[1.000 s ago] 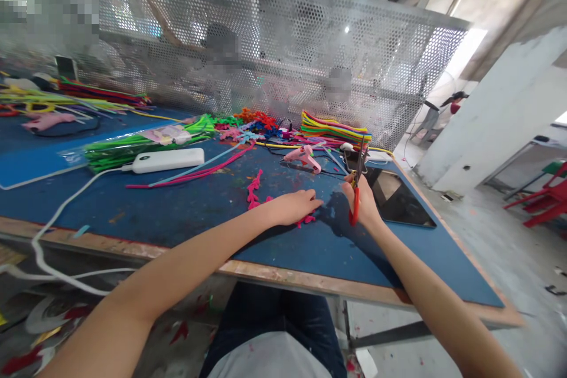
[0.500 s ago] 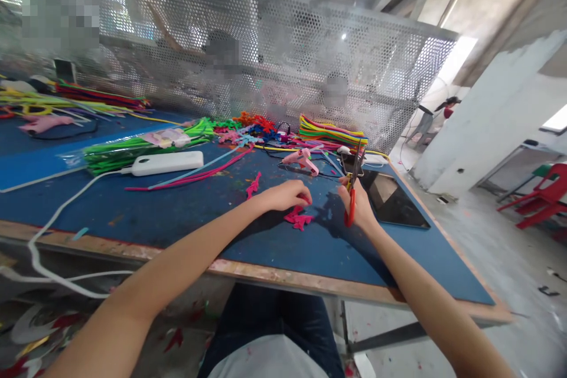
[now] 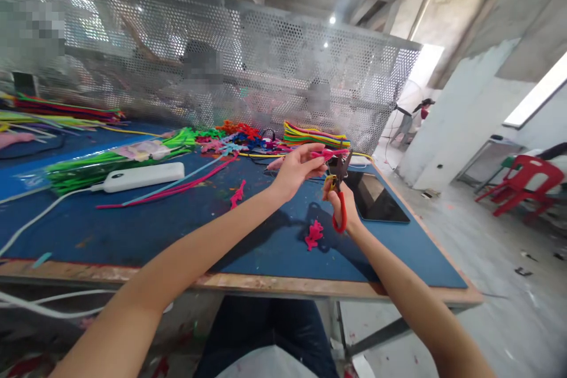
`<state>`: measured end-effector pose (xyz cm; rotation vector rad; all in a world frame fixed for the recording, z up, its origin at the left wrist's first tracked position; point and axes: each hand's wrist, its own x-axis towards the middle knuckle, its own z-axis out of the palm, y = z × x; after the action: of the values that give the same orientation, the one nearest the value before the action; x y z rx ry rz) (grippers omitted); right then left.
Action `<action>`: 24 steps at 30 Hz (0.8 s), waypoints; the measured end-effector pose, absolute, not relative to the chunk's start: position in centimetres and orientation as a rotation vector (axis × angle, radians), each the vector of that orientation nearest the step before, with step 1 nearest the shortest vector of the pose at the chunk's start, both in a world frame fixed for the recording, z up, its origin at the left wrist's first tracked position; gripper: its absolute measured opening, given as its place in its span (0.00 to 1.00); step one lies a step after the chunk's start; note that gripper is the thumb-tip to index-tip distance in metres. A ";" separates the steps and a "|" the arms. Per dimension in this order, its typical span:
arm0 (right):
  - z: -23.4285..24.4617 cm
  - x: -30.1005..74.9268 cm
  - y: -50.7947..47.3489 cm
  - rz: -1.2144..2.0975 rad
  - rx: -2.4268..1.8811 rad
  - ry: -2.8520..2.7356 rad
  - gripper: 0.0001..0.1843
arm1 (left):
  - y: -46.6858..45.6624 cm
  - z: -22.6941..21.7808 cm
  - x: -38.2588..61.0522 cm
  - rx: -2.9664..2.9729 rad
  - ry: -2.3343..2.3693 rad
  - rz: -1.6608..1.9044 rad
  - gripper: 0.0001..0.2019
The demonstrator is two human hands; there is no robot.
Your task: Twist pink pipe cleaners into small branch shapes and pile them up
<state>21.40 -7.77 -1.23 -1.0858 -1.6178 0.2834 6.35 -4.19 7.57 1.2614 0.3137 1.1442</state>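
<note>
My left hand (image 3: pixel 297 172), raised over the table, pinches a small pink pipe-cleaner piece (image 3: pixel 326 154) between thumb and fingers. Just right of it, my right hand (image 3: pixel 348 204) grips a pair of scissors (image 3: pixel 340 217) with red-orange handles. The scissors' dark blades point up, parted, close to the pink piece; whether they touch it I cannot tell. Below the hands lies a twisted pink pipe-cleaner shape (image 3: pixel 314 235). Another pink pipe-cleaner shape (image 3: pixel 237 194) rests further left. Behind my left hand a pink glue gun (image 3: pixel 276 163) is mostly hidden.
A dark tablet (image 3: pixel 384 198) lies by the table's right edge. At the back are bundled coloured pipe cleaners (image 3: pixel 312 136) before a perforated metal screen (image 3: pixel 266 65). To the left are a white power bank (image 3: pixel 144 177) with a cable and bagged green pipe cleaners (image 3: pixel 84 174).
My left hand has risen from the table with a pink piece and moved up beside the scissors. One pink shape stays below. The camera view has shifted right.
</note>
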 end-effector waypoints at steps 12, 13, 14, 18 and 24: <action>0.5 21.6 -8.4 0.303 -1.133 -1.500 0.19 | -4.2 8.4 8.2 1.580 0.530 1.185 0.07; 0.5 21.5 -8.4 0.310 -1.141 -1.507 0.20 | -4.1 8.4 8.2 1.593 0.538 1.184 0.08; 0.5 21.5 -8.4 0.314 -1.146 -1.512 0.20 | -4.1 8.4 8.1 1.603 0.544 1.182 0.09; 0.3 21.5 -8.5 0.362 -1.133 -1.482 0.21 | -4.0 8.3 7.9 1.632 0.557 1.168 0.08; 0.5 21.2 -9.1 0.398 -1.198 -1.441 0.22 | -4.2 8.9 7.8 1.670 0.585 1.173 0.07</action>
<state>21.24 -9.08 0.48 -1.1979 -1.4414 0.3982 7.81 -4.19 8.90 1.6697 0.5851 1.1725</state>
